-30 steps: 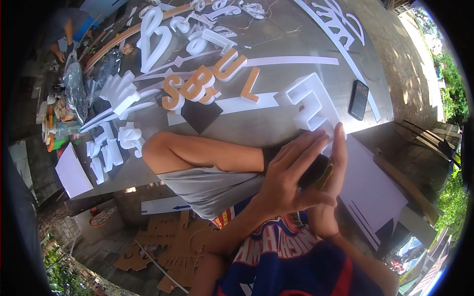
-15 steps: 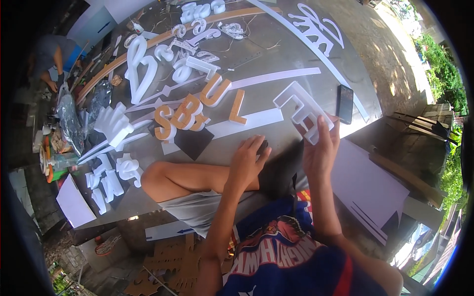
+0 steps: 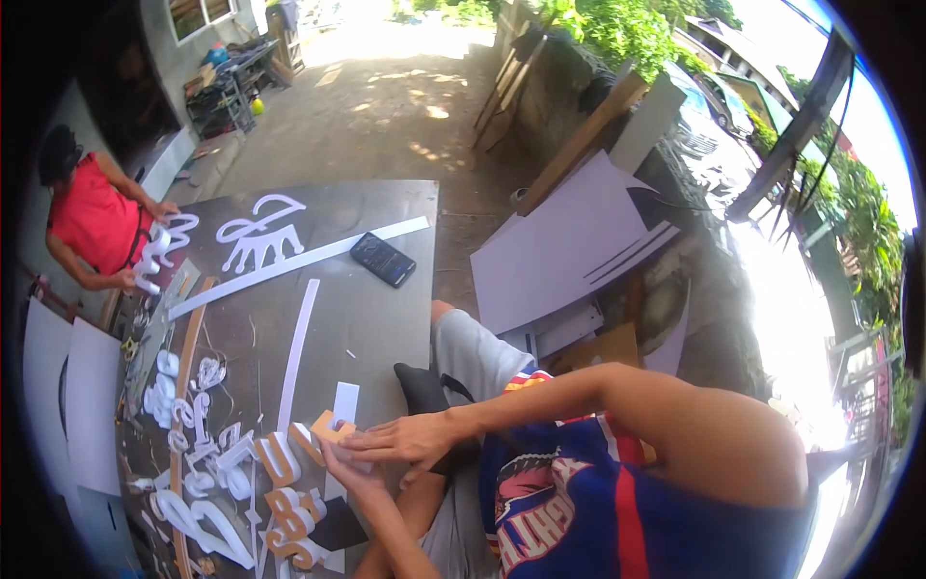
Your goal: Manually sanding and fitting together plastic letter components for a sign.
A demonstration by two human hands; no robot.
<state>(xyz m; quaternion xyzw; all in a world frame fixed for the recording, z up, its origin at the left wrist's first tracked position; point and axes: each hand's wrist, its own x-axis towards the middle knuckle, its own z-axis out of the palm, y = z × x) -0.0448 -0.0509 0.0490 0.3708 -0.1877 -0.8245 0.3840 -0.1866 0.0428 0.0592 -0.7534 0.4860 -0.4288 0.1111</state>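
A block letter (image 3: 326, 425) with a tan face and white sides, seemingly an E, is at my hands near the table's right edge. My left hand (image 3: 367, 484) grips its near side, thumb and fingers closed on it. My right hand (image 3: 413, 441) lies over from the right, fingers stretched out, their tips touching the letter's edge. Just left of it stand more tan-faced letters: an L (image 3: 306, 444), a U (image 3: 277, 459), a B (image 3: 292, 511) and an S (image 3: 292, 550). A white strip (image 3: 346, 400) passes beneath the held letter. Fingers hide part of it.
A phone (image 3: 383, 260) lies near the far edge of the grey table (image 3: 395, 323). Long white strips (image 3: 299, 352), a crown-shaped cutout (image 3: 265, 246) and white letters (image 3: 203, 521) cover the left. Beyond, a person in red (image 3: 101, 217) holds white letters. White sheets (image 3: 564, 246) lean at right.
The view has swung to the right. My right hand has brought the letter down beside the L, tan face now showing. My left hand has come onto it too.
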